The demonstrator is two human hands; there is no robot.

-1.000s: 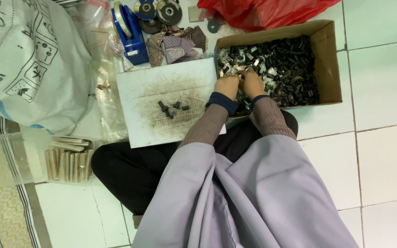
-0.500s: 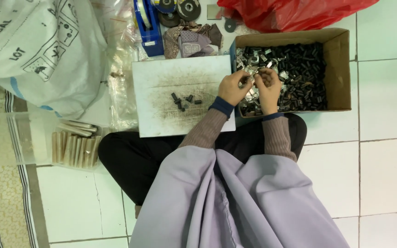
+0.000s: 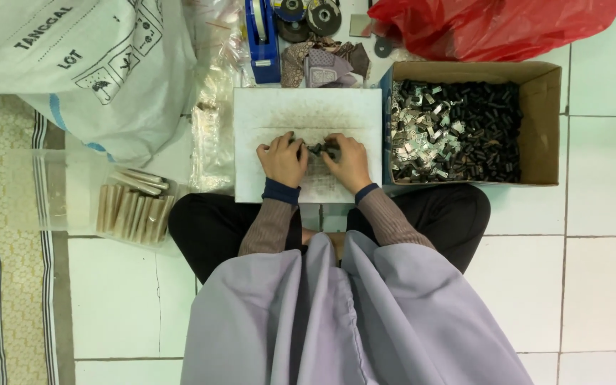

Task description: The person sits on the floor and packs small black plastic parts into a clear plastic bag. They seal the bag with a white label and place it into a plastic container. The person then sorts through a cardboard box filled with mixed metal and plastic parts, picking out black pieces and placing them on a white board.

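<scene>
The white board (image 3: 308, 114) lies on the tiled floor directly ahead of the seated person, its near edge over the lap. Its right edge sits just beside the left wall of the cardboard box (image 3: 543, 128), which is filled with small dark and silvery metal parts (image 3: 458, 132). The board's far edge is hemmed by a blue tape dispenser (image 3: 262, 36), crumpled cloth (image 3: 326, 64) and round discs (image 3: 308, 16). A clear plastic wrap (image 3: 212, 121) borders the left edge, with a large white sack (image 3: 80, 64) beyond it. Bare board surface remains toward the far half; the near half is taken up by the hands.

The left hand (image 3: 281, 158) and the right hand (image 3: 349, 162) rest on the board, close together, knuckles up, fingers curled inward toward each other. Between the fingertips sit a few small dark pieces (image 3: 321, 150) at the board's middle. Both hands appear narrowly closed on these pieces, though the exact grip is hidden beneath the fingers.

Both forearms extend forward from the lap, sleeves with dark blue cuffs at the wrists, converging slightly toward the board's centre. Wrists are low, near the board's surface.

A clear container (image 3: 51, 192) of pale wooden sticks (image 3: 133, 207) lies well to the left, beside the person's knee. A red plastic bag (image 3: 493, 25) lies beyond the box.
</scene>
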